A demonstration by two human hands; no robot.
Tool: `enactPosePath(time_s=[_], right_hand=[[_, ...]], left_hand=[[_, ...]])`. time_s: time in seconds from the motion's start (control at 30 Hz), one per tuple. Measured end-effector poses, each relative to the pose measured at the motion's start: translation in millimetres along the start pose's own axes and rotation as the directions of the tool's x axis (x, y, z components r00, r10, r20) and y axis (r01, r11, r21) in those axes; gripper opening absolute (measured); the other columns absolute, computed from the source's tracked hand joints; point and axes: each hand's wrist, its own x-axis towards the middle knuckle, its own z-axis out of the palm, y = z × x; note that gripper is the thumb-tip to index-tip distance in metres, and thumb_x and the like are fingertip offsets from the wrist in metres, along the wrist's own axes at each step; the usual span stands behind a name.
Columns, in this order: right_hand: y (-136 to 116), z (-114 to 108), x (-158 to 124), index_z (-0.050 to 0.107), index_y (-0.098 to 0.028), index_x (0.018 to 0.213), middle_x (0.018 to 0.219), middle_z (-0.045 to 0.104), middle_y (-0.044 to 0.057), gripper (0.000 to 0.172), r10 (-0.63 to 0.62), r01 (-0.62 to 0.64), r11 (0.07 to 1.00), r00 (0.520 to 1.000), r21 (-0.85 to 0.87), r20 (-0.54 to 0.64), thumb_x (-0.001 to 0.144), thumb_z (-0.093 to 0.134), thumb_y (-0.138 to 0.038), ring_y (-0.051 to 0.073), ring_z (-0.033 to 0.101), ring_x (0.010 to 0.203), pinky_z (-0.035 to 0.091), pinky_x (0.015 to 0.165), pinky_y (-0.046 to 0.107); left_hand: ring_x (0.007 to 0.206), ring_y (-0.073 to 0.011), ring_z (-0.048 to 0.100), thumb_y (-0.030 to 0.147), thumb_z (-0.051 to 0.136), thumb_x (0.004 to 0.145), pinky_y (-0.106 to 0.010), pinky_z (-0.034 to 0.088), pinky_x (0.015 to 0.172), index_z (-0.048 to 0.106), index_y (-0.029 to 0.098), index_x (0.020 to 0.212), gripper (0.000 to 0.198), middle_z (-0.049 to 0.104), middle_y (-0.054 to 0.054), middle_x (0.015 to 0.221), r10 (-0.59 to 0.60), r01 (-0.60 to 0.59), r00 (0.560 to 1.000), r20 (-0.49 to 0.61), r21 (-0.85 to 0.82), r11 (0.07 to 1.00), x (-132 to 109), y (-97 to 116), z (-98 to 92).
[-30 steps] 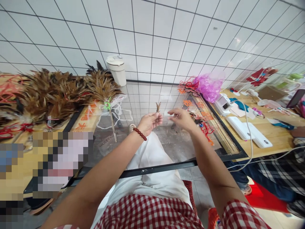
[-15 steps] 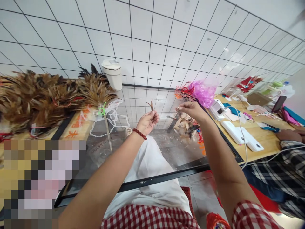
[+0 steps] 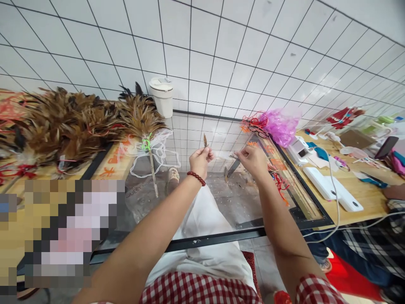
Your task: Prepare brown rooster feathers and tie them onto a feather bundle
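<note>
Upright between the fingertips of my left hand (image 3: 200, 160) is a small brown feather (image 3: 205, 140). My right hand (image 3: 255, 159) is closed in a pinch to the right of it, over the glass tabletop (image 3: 196, 198). A faint whitish strip (image 3: 223, 155) shows between the two hands; whether the right fingers hold it is unclear. Left of my hands lies a feather duster (image 3: 142, 116) with a bare stick (image 3: 153, 175), bound with green tie. White ribbon (image 3: 171, 147) lies loosely curled beside it.
More brown feather bunches (image 3: 69, 126) lie at the left. A white lidded cup (image 3: 162, 97) stands by the tiled wall. Purple plastic (image 3: 283, 126), red cord (image 3: 280, 183), a white device (image 3: 332, 188) and scissors (image 3: 373, 179) are at the right. A person in plaid sits there.
My view has turned slightly left. The right hand has curled more tightly. The heap of loose feathers seen under it before no longer shows there. The feather stays in my left hand.
</note>
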Motion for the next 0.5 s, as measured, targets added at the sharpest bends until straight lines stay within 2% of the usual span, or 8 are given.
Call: enactPosePath(time_s=[0.07, 0.13, 0.2, 0.23, 0.3, 0.4, 0.5], right_hand=[[2.2, -6.0, -1.3, 0.069, -0.018, 0.086, 0.1, 0.063, 0.013, 0.017, -0.04, 0.033, 0.995, 0.997, -0.093, -0.069, 0.078, 0.057, -0.028, 0.027, 0.057, 0.091, 0.045, 0.079, 0.039], [1.6, -11.1, -1.1, 0.066, -0.019, 0.108, 0.129, 0.053, 0.015, 0.033, -0.142, 0.116, 0.979, 0.978, -0.167, -0.152, 0.077, 0.055, -0.018, 0.03, 0.051, 0.11, 0.041, 0.089, 0.044], [-2.1, -13.1, -0.9, 0.062, -0.022, 0.12, 0.141, 0.045, 0.012, 0.043, -0.231, 0.202, 0.961, 0.963, -0.19, -0.141, 0.079, 0.051, -0.013, 0.03, 0.045, 0.12, 0.037, 0.095, 0.046], [-5.0, -12.3, -1.1, 0.063, -0.022, 0.119, 0.139, 0.048, 0.011, 0.041, -0.265, 0.246, 0.953, 0.96, -0.177, -0.09, 0.081, 0.049, -0.012, 0.029, 0.046, 0.119, 0.037, 0.095, 0.044], [-12.5, -6.8, -2.4, 0.068, -0.021, 0.112, 0.123, 0.059, 0.011, 0.033, -0.327, 0.336, 0.932, 0.941, -0.138, 0.084, 0.086, 0.046, -0.014, 0.027, 0.05, 0.11, 0.038, 0.091, 0.04], [-24.6, 8.3, -4.6, 0.071, -0.018, 0.101, 0.104, 0.066, 0.013, 0.028, -0.351, 0.421, 0.892, 0.873, -0.162, 0.339, 0.09, 0.046, -0.018, 0.027, 0.052, 0.099, 0.037, 0.084, 0.038], [-32.6, 22.7, -4.2, 0.071, -0.013, 0.093, 0.098, 0.066, 0.016, 0.027, -0.3, 0.426, 0.876, 0.849, -0.227, 0.435, 0.089, 0.044, -0.015, 0.028, 0.053, 0.094, 0.036, 0.079, 0.039]], left_hand=[[0.056, -0.007, 0.056, 0.009, 0.066, 0.078, -0.025, 0.049, 0.063, 0.064, 0.009, 0.07, 0.008, 0.062, -0.002, 0.067, -0.008, 0.008, 1.0, -0.001, -0.013, 1.0, 2.0, -0.4, -0.2], [0.059, -0.0068, 0.057, 0.008, 0.068, 0.076, -0.024, 0.049, 0.066, 0.065, 0.009, 0.07, 0.007, 0.063, -0.002, 0.067, -0.001, 0.001, 1.0, -0.021, -0.026, 1.0, 3.5, -1.8, -0.5], [0.066, -0.0073, 0.06, 0.006, 0.071, 0.073, -0.023, 0.049, 0.071, 0.066, 0.009, 0.07, 0.006, 0.066, -0.003, 0.071, 0.017, -0.018, 0.999, -0.044, -0.033, 0.999, 4.6, -3.8, -0.9], [0.07, -0.0078, 0.061, 0.006, 0.072, 0.071, -0.023, 0.049, 0.074, 0.066, 0.009, 0.07, 0.007, 0.067, -0.004, 0.074, 0.024, -0.025, 0.999, -0.047, -0.031, 0.999, 4.9, -4.7, -1.3], [0.075, -0.0088, 0.062, 0.007, 0.074, 0.069, -0.024, 0.049, 0.078, 0.067, 0.01, 0.07, 0.007, 0.069, -0.005, 0.077, 0.028, -0.028, 0.999, -0.026, -0.019, 0.999, 5.0, -6.0, -2.3], [0.07, -0.0093, 0.061, 0.011, 0.076, 0.069, -0.027, 0.05, 0.078, 0.068, 0.009, 0.07, 0.008, 0.068, -0.005, 0.075, 0.023, -0.023, 0.999, 0.026, 0.004, 1.0, 4.3, -6.3, -4.0], [0.067, -0.009, 0.06, 0.012, 0.075, 0.07, -0.027, 0.05, 0.075, 0.068, 0.009, 0.07, 0.007, 0.067, -0.006, 0.073, 0.017, -0.018, 0.998, 0.064, 0.021, 1.0, 3.3, -5.5, -4.9]])
